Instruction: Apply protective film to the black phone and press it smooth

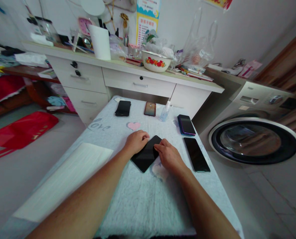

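A black smartphone [146, 154] lies slantwise on the light blue cloth [138, 205], its dark glossy screen facing up. My left hand [137, 142] is closed at its upper left edge, fingers curled over the rim. At the upper right edge my right hand [168, 153] is closed too, thumb and fingers pinched together on the phone. Another dark phone [197, 154] rests to the right of my right hand. Beyond it sits a stack of phones [186, 125] with purple and blue edges.
Farther back on the cloth are a black phone or case [123, 108], a brownish phone [150, 109] and a clear spray bottle [164, 112]. A white sheet [68, 179] lies at left. Behind stands a white drawer desk [138, 81]; a washing machine [252, 116] stands right.
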`<state>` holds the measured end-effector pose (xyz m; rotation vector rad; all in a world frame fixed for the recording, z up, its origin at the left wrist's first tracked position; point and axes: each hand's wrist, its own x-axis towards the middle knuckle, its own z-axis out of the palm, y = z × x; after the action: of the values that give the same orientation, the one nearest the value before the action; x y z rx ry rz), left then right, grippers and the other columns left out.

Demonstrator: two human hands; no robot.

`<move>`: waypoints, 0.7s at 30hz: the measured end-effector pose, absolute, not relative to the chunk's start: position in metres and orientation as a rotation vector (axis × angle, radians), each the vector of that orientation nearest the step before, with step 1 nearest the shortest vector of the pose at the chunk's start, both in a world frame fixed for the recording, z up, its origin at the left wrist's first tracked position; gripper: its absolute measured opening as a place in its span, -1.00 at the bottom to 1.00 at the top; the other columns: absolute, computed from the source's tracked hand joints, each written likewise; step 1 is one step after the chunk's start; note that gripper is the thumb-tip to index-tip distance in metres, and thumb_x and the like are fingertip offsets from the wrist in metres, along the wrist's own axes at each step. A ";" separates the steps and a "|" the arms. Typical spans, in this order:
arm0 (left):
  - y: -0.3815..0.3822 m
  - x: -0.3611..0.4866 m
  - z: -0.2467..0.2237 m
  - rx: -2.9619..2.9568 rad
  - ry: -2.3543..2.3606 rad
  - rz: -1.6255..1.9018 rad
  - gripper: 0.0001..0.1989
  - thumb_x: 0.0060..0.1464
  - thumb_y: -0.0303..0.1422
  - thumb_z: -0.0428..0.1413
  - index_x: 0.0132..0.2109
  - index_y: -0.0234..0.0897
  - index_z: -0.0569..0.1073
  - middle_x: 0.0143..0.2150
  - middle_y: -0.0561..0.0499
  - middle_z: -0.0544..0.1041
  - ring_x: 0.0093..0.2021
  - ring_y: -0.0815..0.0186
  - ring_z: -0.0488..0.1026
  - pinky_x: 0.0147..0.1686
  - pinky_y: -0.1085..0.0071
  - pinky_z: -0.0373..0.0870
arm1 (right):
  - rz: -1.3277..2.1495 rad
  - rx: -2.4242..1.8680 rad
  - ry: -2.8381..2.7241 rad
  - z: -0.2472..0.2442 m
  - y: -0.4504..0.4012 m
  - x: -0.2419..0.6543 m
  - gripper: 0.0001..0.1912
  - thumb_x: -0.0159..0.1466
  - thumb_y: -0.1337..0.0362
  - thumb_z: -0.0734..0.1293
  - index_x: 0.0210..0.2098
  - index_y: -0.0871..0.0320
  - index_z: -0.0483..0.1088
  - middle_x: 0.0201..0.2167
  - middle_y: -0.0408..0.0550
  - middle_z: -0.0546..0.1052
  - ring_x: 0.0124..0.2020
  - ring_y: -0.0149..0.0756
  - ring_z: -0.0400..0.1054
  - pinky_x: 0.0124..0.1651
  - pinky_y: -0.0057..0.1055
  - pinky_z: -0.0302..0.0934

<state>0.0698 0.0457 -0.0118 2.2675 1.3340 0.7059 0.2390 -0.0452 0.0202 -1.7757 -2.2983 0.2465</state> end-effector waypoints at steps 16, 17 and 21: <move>0.048 0.069 -0.015 2.284 1.326 0.706 -0.84 0.08 -0.41 0.04 -0.28 -0.23 0.53 -0.30 0.01 0.53 -0.27 0.31 0.44 -0.27 0.41 0.28 | 0.377 -1.579 -2.391 0.020 -0.049 0.234 -0.69 0.36 0.36 0.14 -0.14 0.07 0.50 -0.22 -0.06 0.41 -0.28 -0.36 0.28 -0.23 -0.50 0.12; 0.048 0.069 -0.015 2.285 1.326 0.706 -0.84 0.09 -0.41 0.04 -0.28 -0.24 0.53 -0.30 0.01 0.53 -0.27 0.31 0.44 -0.27 0.41 0.28 | 0.370 -1.600 -2.374 0.019 -0.048 0.235 -0.69 0.36 0.35 0.13 -0.14 0.07 0.50 -0.22 -0.06 0.41 -0.28 -0.36 0.28 -0.23 -0.49 0.12; 0.048 0.070 -0.014 2.279 1.321 0.707 -0.84 0.08 -0.43 0.05 -0.28 -0.26 0.54 -0.29 0.00 0.53 -0.26 0.30 0.45 -0.26 0.41 0.27 | 0.337 -1.682 -2.304 0.018 -0.045 0.240 -0.68 0.35 0.37 0.13 -0.13 0.08 0.50 -0.24 -0.06 0.41 -0.28 -0.35 0.29 -0.22 -0.48 0.11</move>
<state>0.0698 0.0476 -0.0138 2.2792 1.3213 0.7068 0.2405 -0.0445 0.0184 -1.6824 -2.3042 0.3368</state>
